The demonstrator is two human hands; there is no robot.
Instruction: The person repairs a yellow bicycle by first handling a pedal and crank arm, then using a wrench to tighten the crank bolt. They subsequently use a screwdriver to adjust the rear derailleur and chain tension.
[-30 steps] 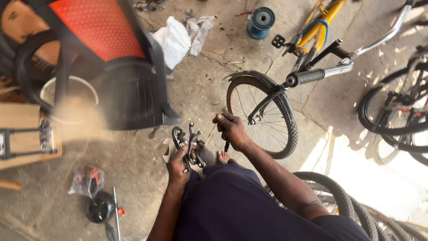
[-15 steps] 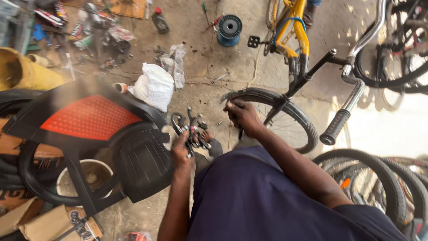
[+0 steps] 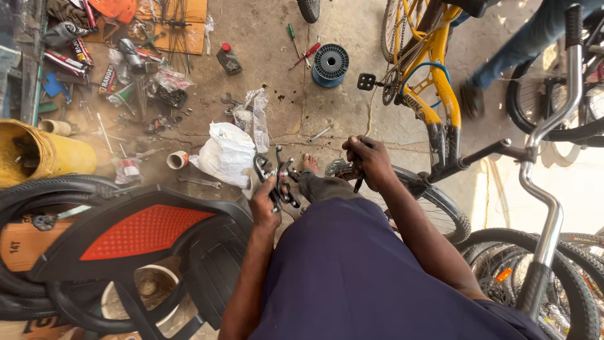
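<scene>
Fingers (image 3: 269, 200) of the left hand (image 3: 264, 208) are curled tight around a black bicycle brake caliper (image 3: 280, 179), held up in front of the body just above the lap. The caliper's arms stick out past the knuckles, up and away from the person, so its long axis runs roughly from the palm toward the white plastic bag (image 3: 226, 154) on the concrete floor (image 3: 283, 94).

The right hand (image 3: 370, 160) is closed too — fisted around a thin dark tool (image 3: 357, 184), perhaps a key or small driver, whose tip pokes down below the fist; its kind is too small to tell. This hand sits a little apart from the caliper, off to its right, with a bare foot (image 3: 309, 165) between them. The left hand already has the caliper; the right is the free-moving one, and the caliper lies to its left at about the same height.

Around them, from the same head view: a yellow bicycle frame (image 3: 434, 88) stands beyond the right hand, a black tyre (image 3: 440, 208) lies under the right forearm, a red-and-black plastic chair (image 3: 145, 233) lies tipped to the left, and a blue wire spool (image 3: 331, 63) rests further off among scattered tools.
</scene>
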